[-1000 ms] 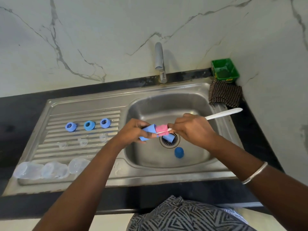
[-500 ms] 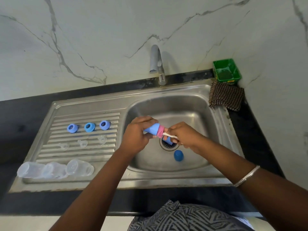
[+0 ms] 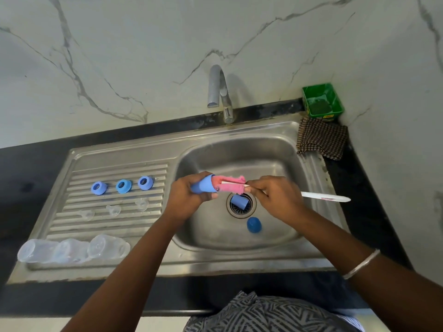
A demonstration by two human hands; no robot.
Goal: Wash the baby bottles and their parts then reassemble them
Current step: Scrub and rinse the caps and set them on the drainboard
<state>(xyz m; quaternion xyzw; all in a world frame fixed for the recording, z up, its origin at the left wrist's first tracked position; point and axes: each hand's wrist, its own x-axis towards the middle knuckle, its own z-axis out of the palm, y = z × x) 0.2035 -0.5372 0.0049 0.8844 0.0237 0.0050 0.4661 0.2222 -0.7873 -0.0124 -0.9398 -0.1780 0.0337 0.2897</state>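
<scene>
Over the steel sink basin (image 3: pixel 275 149), my left hand (image 3: pixel 185 197) grips a light blue bottle cap (image 3: pixel 203 184). My right hand (image 3: pixel 278 197) holds a white-handled brush (image 3: pixel 323 196) whose pink sponge head (image 3: pixel 230 183) sticks partly into that cap. Two more blue caps lie in the basin: one (image 3: pixel 239 202) on the drain, one (image 3: pixel 253 224) in front of it. On the drainboard (image 3: pixel 115 226) sit three blue collar rings (image 3: pixel 123 186), three clear nipples (image 3: pixel 113 210) and three clear bottles (image 3: pixel 72 249) lying on their sides.
A curved tap (image 3: pixel 219 92) stands behind the basin, with no water seen running. A checked cloth (image 3: pixel 322 138) and a green tub (image 3: pixel 322 100) sit at the back right corner. Black counter (image 3: pixel 26 178) surrounds the sink.
The pink sponge head has been drawn further out of the cap to the right, and the brush handle shows again past my right hand. Both hands stay over the drain.
</scene>
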